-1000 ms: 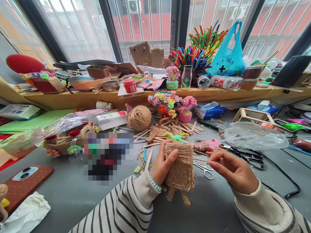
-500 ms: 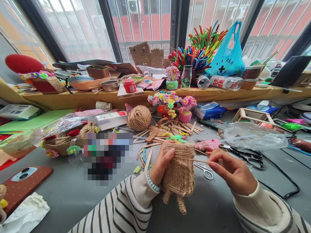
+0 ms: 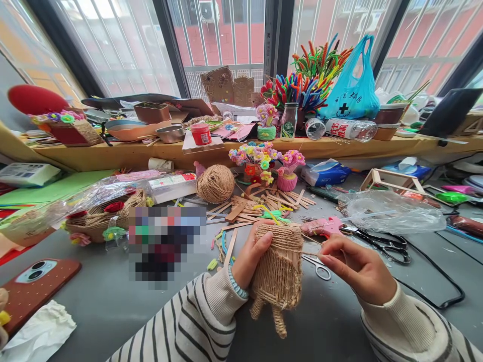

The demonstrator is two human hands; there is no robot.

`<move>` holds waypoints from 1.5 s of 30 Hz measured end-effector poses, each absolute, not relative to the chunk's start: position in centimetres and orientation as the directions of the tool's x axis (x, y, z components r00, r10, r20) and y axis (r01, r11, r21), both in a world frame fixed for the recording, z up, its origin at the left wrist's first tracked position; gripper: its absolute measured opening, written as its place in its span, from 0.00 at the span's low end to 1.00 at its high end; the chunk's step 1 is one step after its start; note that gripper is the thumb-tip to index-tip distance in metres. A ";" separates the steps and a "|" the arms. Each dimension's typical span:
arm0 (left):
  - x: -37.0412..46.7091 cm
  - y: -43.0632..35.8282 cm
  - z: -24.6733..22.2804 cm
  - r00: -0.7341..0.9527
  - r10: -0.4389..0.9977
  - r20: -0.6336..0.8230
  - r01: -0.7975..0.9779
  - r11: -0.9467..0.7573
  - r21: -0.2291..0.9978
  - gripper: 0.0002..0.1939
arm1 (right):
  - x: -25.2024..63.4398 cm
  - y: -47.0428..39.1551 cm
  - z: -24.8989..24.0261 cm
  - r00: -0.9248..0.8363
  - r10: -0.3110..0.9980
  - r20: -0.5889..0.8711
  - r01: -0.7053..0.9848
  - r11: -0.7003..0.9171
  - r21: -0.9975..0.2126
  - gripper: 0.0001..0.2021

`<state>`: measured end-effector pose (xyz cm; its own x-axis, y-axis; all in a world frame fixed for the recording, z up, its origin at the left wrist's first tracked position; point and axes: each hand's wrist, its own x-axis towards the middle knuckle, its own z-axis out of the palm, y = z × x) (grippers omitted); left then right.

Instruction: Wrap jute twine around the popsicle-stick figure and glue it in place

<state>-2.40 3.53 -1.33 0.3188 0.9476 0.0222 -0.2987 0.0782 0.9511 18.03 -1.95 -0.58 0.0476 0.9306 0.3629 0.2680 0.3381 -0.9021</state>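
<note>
My left hand (image 3: pixel 249 257) grips a small twine-wrapped craft piece (image 3: pixel 279 271) with two twine-covered legs, held just above the grey table. The thumb presses on its upper left edge. My right hand (image 3: pixel 354 269) pinches a strand of jute twine (image 3: pixel 310 253) that runs taut from the piece's upper right side. Small silver scissors (image 3: pixel 319 267) lie on the table between the piece and my right hand. A pink glue gun (image 3: pixel 324 226) lies just behind them.
A ball of jute twine (image 3: pixel 215 183) and several wooden craft sticks (image 3: pixel 260 203) lie behind the piece. Black scissors (image 3: pixel 388 244) and a clear plastic bag (image 3: pixel 392 211) sit to the right, a phone (image 3: pixel 35 284) at the left. The wooden shelf (image 3: pixel 226 148) holds pipe-cleaner flowers, jars and bottles.
The craft piece has tilted and shifted slightly in my left hand. My right hand has drawn the twine strand taut and moved a little down and left.
</note>
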 end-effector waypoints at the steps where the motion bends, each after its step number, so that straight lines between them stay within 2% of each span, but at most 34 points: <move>1: -2.4 3.5 -1.3 0.320 0.947 0.023 -0.303 0.079 0.950 0.30 | 18.0 -2.0 -0.7 0.052 0.934 0.352 0.256 0.328 -0.909 0.15; 12: -2.5 2.6 0.3 0.338 0.941 -0.018 -0.331 0.137 0.934 0.24 | 17.7 -2.0 -0.1 0.041 0.910 0.412 0.266 0.387 -0.883 0.15; 17: -2.4 3.0 -0.4 0.354 0.935 -0.018 -0.319 0.138 0.938 0.27 | 17.9 -1.8 -0.2 0.025 0.905 0.425 0.267 0.404 -0.875 0.14; 22: -2.3 3.5 -1.2 0.354 0.935 -0.027 -0.315 0.147 0.938 0.28 | 18.7 -1.3 -0.4 -0.112 0.886 0.450 0.330 0.460 -0.824 0.12; 27: -2.4 3.3 -0.8 0.324 0.946 0.007 -0.332 0.107 0.937 0.26 | 17.9 -1.7 -0.3 0.042 0.908 0.416 0.296 0.386 -0.874 0.17; 30: -2.3 2.9 -0.3 0.347 0.938 -0.017 -0.357 0.148 0.922 0.24 | 17.3 -2.0 -0.3 0.076 0.918 0.389 0.253 0.359 -0.898 0.17; 36: -2.4 2.4 -0.1 0.435 0.899 -0.051 -0.364 0.227 0.903 0.25 | 17.1 -2.1 -0.3 0.089 0.919 0.384 0.240 0.354 -0.904 0.17; 45: -2.5 2.9 -0.7 0.442 0.897 0.009 -0.347 0.161 0.924 0.28 | 17.1 -2.3 -0.2 0.053 0.915 0.399 0.276 0.371 -0.887 0.15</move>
